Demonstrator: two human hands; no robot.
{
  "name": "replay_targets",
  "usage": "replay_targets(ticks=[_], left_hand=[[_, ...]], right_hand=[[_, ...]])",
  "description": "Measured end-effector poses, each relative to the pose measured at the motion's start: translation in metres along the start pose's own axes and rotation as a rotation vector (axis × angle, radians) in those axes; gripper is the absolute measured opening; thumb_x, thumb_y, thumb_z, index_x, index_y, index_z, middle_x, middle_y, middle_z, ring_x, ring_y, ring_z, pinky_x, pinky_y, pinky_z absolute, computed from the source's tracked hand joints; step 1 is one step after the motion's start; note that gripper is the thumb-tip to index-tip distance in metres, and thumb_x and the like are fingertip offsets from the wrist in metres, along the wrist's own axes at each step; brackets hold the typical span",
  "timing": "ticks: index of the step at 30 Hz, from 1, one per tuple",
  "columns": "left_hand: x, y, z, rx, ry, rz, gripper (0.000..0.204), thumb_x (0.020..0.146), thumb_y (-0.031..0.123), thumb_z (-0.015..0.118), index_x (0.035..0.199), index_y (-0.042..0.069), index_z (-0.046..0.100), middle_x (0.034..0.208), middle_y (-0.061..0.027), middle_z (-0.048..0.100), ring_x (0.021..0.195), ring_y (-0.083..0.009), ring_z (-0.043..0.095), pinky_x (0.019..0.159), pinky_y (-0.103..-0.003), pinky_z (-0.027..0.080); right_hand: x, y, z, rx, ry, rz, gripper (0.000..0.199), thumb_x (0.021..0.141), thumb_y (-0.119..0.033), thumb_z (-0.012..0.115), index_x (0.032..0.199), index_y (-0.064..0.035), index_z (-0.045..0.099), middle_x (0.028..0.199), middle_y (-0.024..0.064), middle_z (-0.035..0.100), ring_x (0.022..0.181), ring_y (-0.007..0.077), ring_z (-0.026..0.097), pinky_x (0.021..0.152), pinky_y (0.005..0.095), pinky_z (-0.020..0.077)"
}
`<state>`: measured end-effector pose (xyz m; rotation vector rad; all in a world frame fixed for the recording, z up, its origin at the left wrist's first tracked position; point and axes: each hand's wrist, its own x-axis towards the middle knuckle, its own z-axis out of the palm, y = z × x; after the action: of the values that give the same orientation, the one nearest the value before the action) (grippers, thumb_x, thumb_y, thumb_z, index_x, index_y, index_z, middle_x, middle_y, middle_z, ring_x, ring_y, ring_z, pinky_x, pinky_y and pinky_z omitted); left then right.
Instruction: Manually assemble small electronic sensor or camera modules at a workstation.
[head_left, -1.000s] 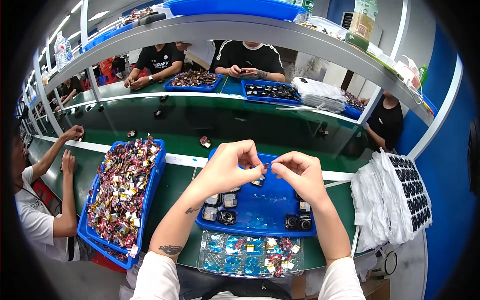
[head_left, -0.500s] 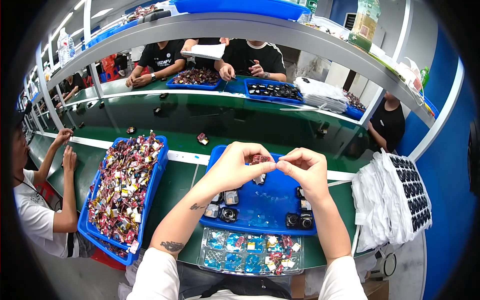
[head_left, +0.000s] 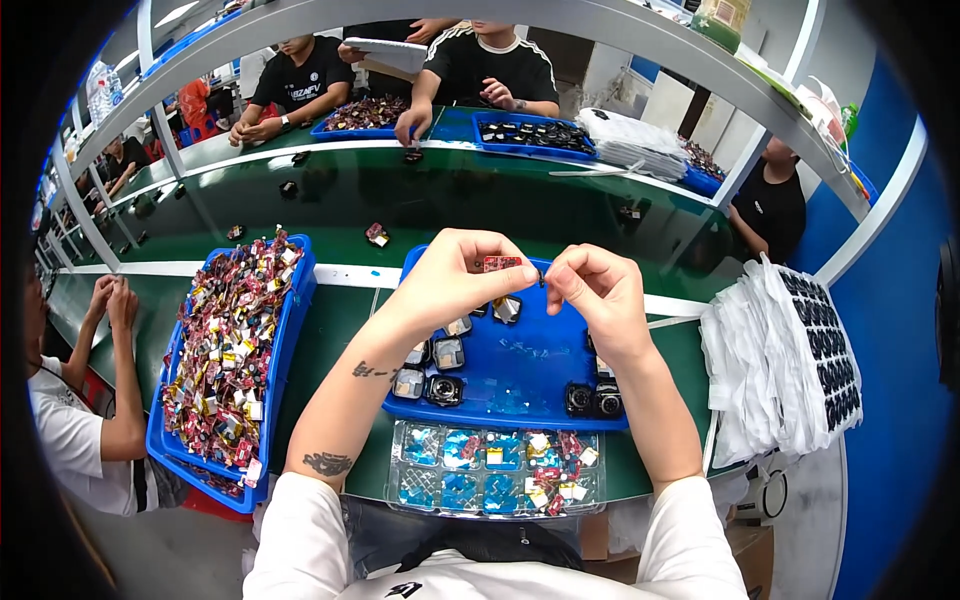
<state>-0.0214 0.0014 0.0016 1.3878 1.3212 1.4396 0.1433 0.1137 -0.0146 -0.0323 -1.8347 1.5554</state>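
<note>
Between the thumb and fingers of my left hand [head_left: 450, 280] is a small red circuit board [head_left: 502, 263]. My right hand [head_left: 605, 300] is pinched just beside it, with a tiny dark piece [head_left: 541, 278] at the fingertips, too small to name. Both hands hover over a blue tray [head_left: 510, 375]. At the tray's left side sit several small square black-framed camera-like units [head_left: 444, 390], some with pale tops. More of these black units [head_left: 594, 400] lie at its right side, partly behind my right wrist.
A clear compartment tray [head_left: 497, 512] with blue film bits and small boards lies nearest me. Left stands a blue bin [head_left: 290, 330] heaped with red boards; right, a stack of white sheets [head_left: 745, 365]. Beyond runs a green belt [head_left: 330, 215] with scattered parts. A metal shelf spans overhead; co-workers sit around.
My fingertips have drawn slightly apart, and a tiny dark piece shows between them. The whole view has shifted a little. Across the belt, a co-worker's hand has reached down to a black part.
</note>
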Motion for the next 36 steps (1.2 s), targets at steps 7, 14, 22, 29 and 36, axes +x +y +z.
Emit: replay_targets(ticks=[7,14,22,29,36], left_hand=[[-0.001,0.006,0.0,0.025,0.077,0.021,0.015,0.084,0.016,0.068,0.083,0.001,0.066,0.074,0.0019,0.061,0.069,-0.0019,0.053,0.062,-0.018,0.042],[-0.004,0.005,-0.004,-0.13,-0.122,0.015,0.014,0.084,0.015,0.069,0.086,0.001,0.067,0.076,0.0002,0.063,0.07,-0.0044,0.055,0.064,-0.019,0.044],[-0.011,0.013,-0.024,-0.185,-0.053,0.151,0.016,0.085,0.018,0.067,0.087,0.002,0.064,0.079,0.0,0.06,0.072,-0.0052,0.054,0.066,-0.02,0.044],[-0.01,0.019,-0.022,-0.097,-0.018,0.19,0.017,0.084,0.019,0.069,0.087,0.002,0.066,0.078,0.0006,0.061,0.071,-0.0043,0.053,0.066,-0.02,0.044],[-0.017,0.023,-0.018,-0.121,-0.045,0.173,0.015,0.083,0.017,0.071,0.086,0.003,0.067,0.076,0.0008,0.062,0.069,-0.0034,0.054,0.062,-0.019,0.044]], right_hand=[[-0.002,-0.003,0.006,-0.168,0.072,-0.073,0.011,0.089,-0.009,0.064,0.088,0.0015,0.065,0.081,0.0032,0.062,0.075,0.0093,0.06,0.071,0.0229,0.0494],[-0.001,-0.005,-0.001,-0.079,-0.043,-0.058,0.009,0.09,-0.007,0.062,0.086,0.001,0.06,0.083,0.0021,0.059,0.076,0.0089,0.056,0.072,0.0234,0.0466],[0.0,-0.011,0.004,-1.014,-0.344,0.124,0.016,0.077,-0.008,0.066,0.065,0.0001,0.061,0.059,0.0082,0.059,0.055,0.0189,0.057,0.054,0.0315,0.0444],[-0.008,0.021,0.028,-1.217,-0.401,-0.09,0.019,0.076,-0.019,0.061,0.062,-0.0057,0.063,0.077,0.0108,0.061,0.083,0.0277,0.061,0.068,0.04,0.0477],[-0.022,0.03,0.049,-1.415,-0.543,-0.218,0.014,0.083,-0.013,0.059,0.094,-0.0112,0.067,0.088,0.0062,0.058,0.076,0.0246,0.056,0.067,0.0362,0.0423]])
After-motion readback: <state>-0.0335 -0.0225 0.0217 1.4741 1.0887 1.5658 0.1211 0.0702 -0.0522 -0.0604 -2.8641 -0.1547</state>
